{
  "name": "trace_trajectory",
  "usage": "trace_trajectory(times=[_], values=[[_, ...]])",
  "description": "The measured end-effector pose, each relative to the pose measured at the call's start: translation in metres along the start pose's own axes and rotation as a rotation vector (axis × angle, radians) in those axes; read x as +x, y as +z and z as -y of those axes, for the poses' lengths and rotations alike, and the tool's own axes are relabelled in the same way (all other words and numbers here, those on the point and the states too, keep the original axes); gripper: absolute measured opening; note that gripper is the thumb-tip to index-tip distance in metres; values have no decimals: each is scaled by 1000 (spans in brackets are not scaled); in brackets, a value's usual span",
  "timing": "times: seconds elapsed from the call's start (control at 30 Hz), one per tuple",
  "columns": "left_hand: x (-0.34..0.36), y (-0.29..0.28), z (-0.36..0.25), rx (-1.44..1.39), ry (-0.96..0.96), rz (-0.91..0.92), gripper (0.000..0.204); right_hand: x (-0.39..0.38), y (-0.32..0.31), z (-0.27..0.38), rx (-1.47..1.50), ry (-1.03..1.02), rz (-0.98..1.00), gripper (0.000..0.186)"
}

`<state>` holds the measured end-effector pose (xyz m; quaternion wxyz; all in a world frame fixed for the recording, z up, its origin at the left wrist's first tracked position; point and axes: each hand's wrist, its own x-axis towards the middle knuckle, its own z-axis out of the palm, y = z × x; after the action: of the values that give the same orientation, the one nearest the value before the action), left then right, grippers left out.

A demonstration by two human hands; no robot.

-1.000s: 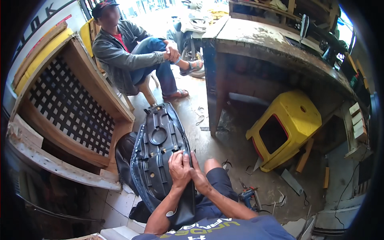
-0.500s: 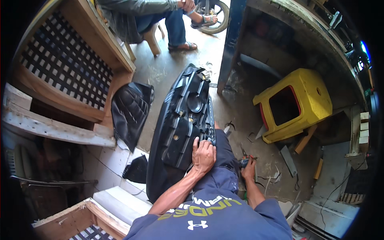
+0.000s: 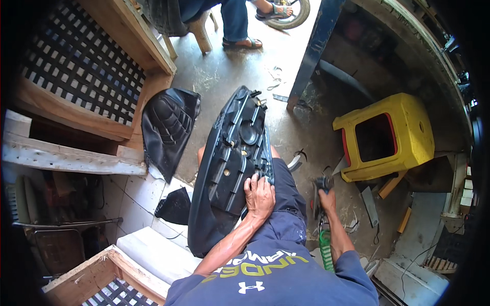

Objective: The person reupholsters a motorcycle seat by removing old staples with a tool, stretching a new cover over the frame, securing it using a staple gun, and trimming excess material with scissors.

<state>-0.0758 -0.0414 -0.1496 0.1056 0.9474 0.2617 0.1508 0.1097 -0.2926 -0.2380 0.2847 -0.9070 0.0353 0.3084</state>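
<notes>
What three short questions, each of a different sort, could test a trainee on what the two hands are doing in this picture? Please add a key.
1. True or false: the left hand rests on the black plastic panel that lies across the person's lap.
2. Multiple choice: the right hand reaches down to
A. the yellow stool
B. a dark tool by the floor, beside the right leg
C. the wooden frame with lattice
3. Fill in: the yellow stool lies on its ____.

Key: 1 true; 2 B; 3 side.
</notes>
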Motion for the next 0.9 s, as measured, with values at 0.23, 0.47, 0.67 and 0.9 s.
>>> trace_trajectory(times=[0.23,0.47,0.67,0.9], values=[[-5,5,0,-2,15,13,27,-72,-25,172,-229,-538,369,34],[-10,19,3,0,-10,-20,27,-76,-10,197,-420,-632,442,34],[-14,20,4,31,-1,-22,26,-76,-6,200,-436,-645,442,34],[-13,-3,22,27,93,150,28,-83,-10,224,-447,-549,469,42]])
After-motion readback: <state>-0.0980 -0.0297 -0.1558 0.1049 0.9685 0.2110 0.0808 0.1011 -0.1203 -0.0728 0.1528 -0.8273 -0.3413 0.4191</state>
